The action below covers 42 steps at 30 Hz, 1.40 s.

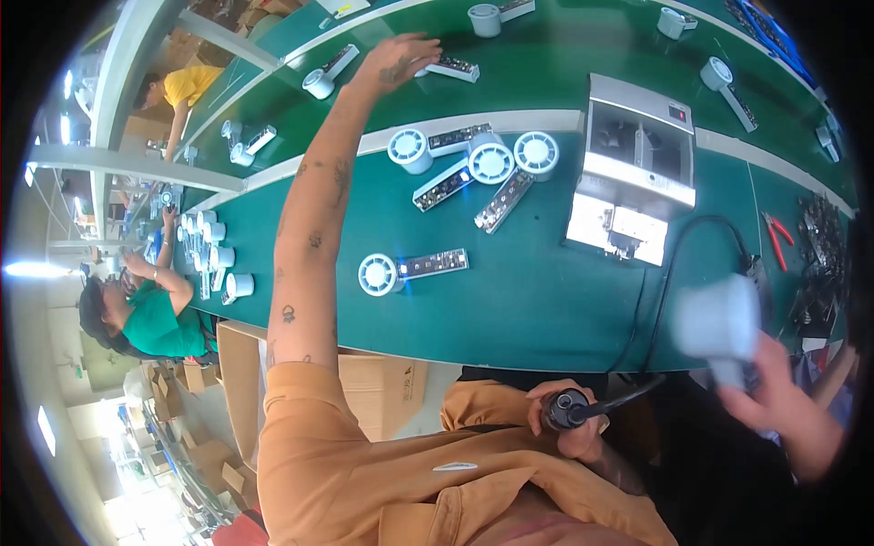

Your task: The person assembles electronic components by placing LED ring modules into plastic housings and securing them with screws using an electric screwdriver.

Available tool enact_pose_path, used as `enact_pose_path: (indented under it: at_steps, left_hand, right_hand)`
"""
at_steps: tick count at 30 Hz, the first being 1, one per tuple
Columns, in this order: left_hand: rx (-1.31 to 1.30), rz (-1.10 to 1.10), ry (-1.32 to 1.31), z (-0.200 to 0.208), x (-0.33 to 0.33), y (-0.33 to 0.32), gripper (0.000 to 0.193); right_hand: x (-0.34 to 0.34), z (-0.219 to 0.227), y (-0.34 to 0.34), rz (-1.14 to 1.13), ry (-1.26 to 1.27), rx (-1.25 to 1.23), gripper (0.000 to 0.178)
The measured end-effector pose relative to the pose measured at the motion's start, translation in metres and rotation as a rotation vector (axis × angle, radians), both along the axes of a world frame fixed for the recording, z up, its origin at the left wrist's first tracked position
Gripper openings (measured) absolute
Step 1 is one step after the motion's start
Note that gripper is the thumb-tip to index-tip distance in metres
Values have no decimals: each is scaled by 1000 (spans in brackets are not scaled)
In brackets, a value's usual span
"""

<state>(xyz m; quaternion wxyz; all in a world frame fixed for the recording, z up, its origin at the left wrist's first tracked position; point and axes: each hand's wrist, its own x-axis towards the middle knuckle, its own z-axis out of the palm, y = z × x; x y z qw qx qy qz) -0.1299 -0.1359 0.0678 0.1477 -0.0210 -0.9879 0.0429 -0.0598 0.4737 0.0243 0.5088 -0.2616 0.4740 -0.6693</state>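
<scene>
1. Fan unit, one: pale-blue, plastic-looking body with a slim, open handle carrying a circuit board (455, 69). It lies on the long green belt-like strip (564, 64) beyond your bench, its head mostly hidden under your hand.
2. Left grip (399, 65), yours: fingers stretched and open over that unit; whether they touch it, you cannot tell from here.
3. Handling, judged: light and stiff, smooth enough to slip; the exposed board looks fragile. Take hold of the round head or the handle's side walls, keeping fingertips off the components.
4. Right grip (580, 439), yours: closed around one black cylindrical corded tool (564, 409).
5. Similar units on your green worktop (546, 305): four. Three lie grouped (492, 160), one apart (378, 274); two show a blue light.
6. Units on the strip: eight visible, counting item 1.
7. Units at far left (214, 233): a cluster, too overlapped to count.
8. Silver box-shaped machine (637, 150): one, right of your group.
9. Red-handled pliers (774, 238): one pair, beside one heap of dark small parts (818, 264).
10. Co-worker's hand (781, 391), right: one, holding one blurred pale-blue unit (719, 318).
</scene>
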Motion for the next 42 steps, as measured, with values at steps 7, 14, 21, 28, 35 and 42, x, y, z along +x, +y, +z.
enact_pose_path:
  at_steps: [7, 14, 21, 28, 35, 42]
  left_hand:
    - [-44, -23, 8, -27, -3, -6, 27]
    - [13, 81, 29, -27, -19, -3, 29]
    - [128, 186, 25, -33, -2, -6, 27]
    - [269, 109, 415, -4, 23, 33, 24]
    - [77, -184, 328, 109, 122, 253, 27]
    - [238, -232, 245, 17, 120, 368, 11]
  right_hand:
    - [-10, 5, -14, -163, -90, -25, 91]
    - [-16, 4, -14, -257, -286, 33, 92]
    - [-9, 17, -36, -182, -305, 46, 86]
    - [-30, 34, -7, -170, -419, -20, 76]
    - [-76, 80, -8, -681, -541, -499, 71]
    - [-131, 116, -60, -648, 239, -822, 89]
